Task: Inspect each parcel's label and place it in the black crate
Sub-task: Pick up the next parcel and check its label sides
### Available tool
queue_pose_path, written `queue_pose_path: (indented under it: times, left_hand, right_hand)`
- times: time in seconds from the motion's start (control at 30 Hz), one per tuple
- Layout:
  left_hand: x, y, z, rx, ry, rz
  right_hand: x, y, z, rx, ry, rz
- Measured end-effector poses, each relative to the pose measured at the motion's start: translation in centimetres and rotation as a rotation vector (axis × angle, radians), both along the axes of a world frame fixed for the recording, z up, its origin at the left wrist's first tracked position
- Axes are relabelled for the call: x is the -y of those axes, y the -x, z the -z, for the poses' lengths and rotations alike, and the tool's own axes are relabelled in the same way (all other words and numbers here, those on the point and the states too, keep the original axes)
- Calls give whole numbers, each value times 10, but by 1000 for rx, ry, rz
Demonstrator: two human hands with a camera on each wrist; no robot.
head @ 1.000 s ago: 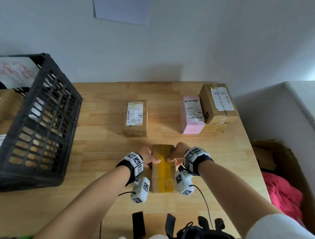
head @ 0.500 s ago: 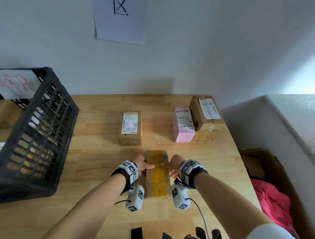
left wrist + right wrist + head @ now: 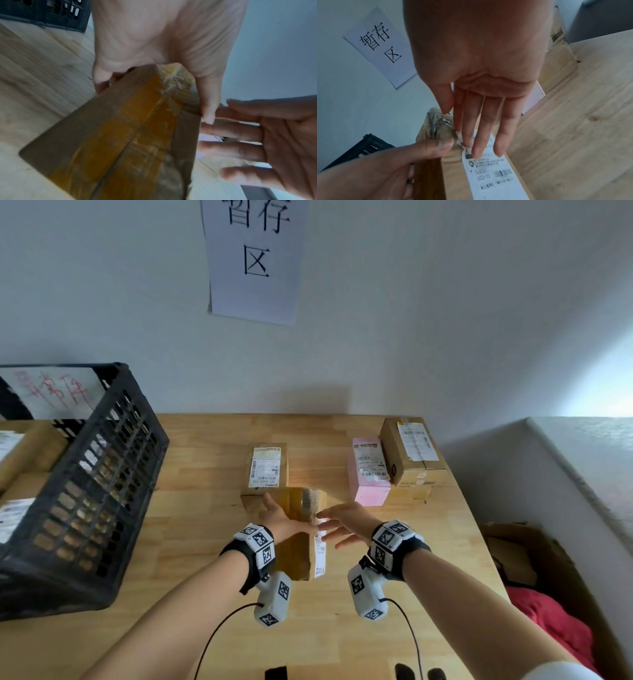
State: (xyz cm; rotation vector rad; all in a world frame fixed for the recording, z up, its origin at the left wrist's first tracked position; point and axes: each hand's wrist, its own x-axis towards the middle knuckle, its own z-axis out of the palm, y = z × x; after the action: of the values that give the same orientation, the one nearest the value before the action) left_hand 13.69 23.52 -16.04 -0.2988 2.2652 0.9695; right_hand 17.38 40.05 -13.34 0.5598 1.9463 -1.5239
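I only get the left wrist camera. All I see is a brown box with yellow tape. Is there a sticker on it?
Observer: Yes. The right wrist view shows a white label on another side of the taped parcel.
Kid: Any writing?
Observer: It reads 602-12, beside a barcode.
Kid: Who's touching it?
Observer: The right hand; its straight fingers lie over the label's top end.
Kid: More boxes?
Observer: The head view shows three on the table: a brown parcel, a pink parcel and a bigger brown parcel.
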Motion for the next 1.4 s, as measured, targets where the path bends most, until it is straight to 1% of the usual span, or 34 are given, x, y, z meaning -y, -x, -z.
queue_pose_path:
  times: [0.07, 0.13, 0.2, 0.23, 0.3, 0.33, 0.37, 0.43, 0.53, 0.63, 0.67, 0.73, 0.8, 0.87, 0.93, 1.07, 1.23, 1.4]
  left_hand:
    - [4, 8, -1, -25, -100, -72]
    - [6, 18, -4, -25, -293, -173]
    - [8, 27, -15, -4, -466, -249]
    - [7, 32, -21, 9, -533, -266]
    - [4, 41, -31, 27, -639, -267]
    - [1, 46, -35, 20, -662, -255]
    - [-3, 52, -37, 9, -674, -243]
    - [-13, 61, -42, 7, -695, -233]
    - [-32, 74, -50, 8, -727, -240]
    - [-53, 91, -56, 61, -771, -271]
    - [-61, 98, -58, 75, -791, -280]
    - [-76, 108, -57, 103, -823, -286]
    - [-89, 114, -56, 123, -860, -272]
    - [-100, 118, -55, 134, -877, -242]
    - [-106, 121, -52, 144, -875, -227]
    - [-116, 126, -43, 161, -835, -217]
    - [-121, 129, -35, 161, -810, -250]
    - [-127, 136, -31, 158, -803, -213]
  right_hand:
    - [-2, 5, -2, -60, -35, 23]
    - [-9, 11, -1, -159, -202, 58]
    - [-21, 17, -1, -216, -368, 72]
    - [-26, 21, -1, -203, -374, 86]
    - [-33, 25, -5, -129, -226, 151]
    - [-35, 28, -8, -111, -144, 195]
    - [-37, 32, -12, -116, -92, 232]
    - [-41, 42, -15, -183, -69, 279]
    - [-51, 60, -19, -282, -145, 321]
    - [-70, 76, -29, -356, -237, 349]
    - [-78, 81, -33, -383, -242, 352]
    - [-91, 88, -40, -428, -185, 384]
    - [-103, 91, -46, -417, -67, 435]
    - [-114, 94, -44, -353, 62, 485]
    - [-120, 95, -40, -287, 109, 501]
    - [-128, 99, -23, -276, 63, 507]
    - [-130, 105, -22, -296, 34, 468]
    - [-130, 106, -18, -375, -101, 399]
